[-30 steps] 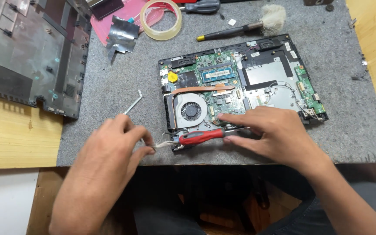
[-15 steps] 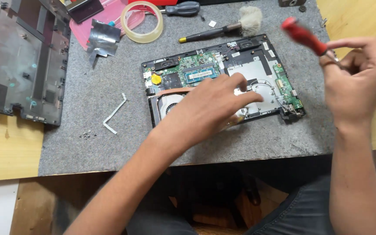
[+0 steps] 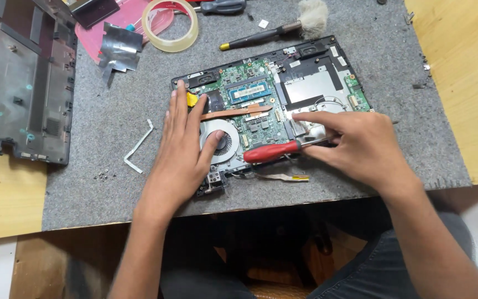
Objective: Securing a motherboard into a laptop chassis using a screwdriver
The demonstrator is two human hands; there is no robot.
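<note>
Nearest me, my right hand (image 3: pixel 360 147) pinches the metal shaft of a red-handled screwdriver (image 3: pixel 275 151) between fingertips and thumb; its long axis runs sideways, handle pointing left of those fingers toward my left hand (image 3: pixel 186 141). That hand lies flat, fingers together and thumb spread onto the round fan (image 3: pixel 223 145), pressing the opened laptop (image 3: pixel 316 88) just beyond. Half a second ago the screwdriver was raised off to the right; now it lies low across the board.
</note>
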